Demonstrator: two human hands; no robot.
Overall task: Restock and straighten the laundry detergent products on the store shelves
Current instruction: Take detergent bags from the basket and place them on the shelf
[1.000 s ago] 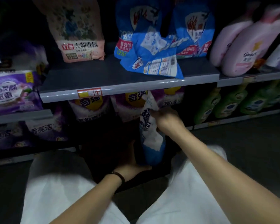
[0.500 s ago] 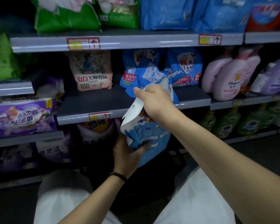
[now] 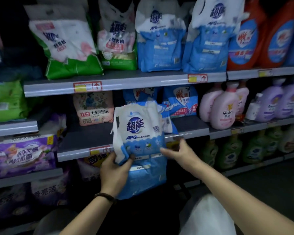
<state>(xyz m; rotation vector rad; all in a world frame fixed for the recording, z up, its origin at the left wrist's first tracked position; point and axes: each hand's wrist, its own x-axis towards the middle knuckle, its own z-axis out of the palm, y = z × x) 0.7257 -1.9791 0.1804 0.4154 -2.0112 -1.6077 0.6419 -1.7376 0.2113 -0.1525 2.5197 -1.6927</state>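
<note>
Store shelves | detergent bag reads 超能 APG | left hand pinches its edge | right hand grips its side

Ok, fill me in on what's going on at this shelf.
A person holds a blue-and-white detergent pouch upright with both hands in front of the shelving. The left hand grips its lower left side and the right hand holds its right edge. The pouch hangs in the air before the edge of the middle shelf and is not yet set on any shelf. Two matching pouches stand on the upper shelf.
</note>
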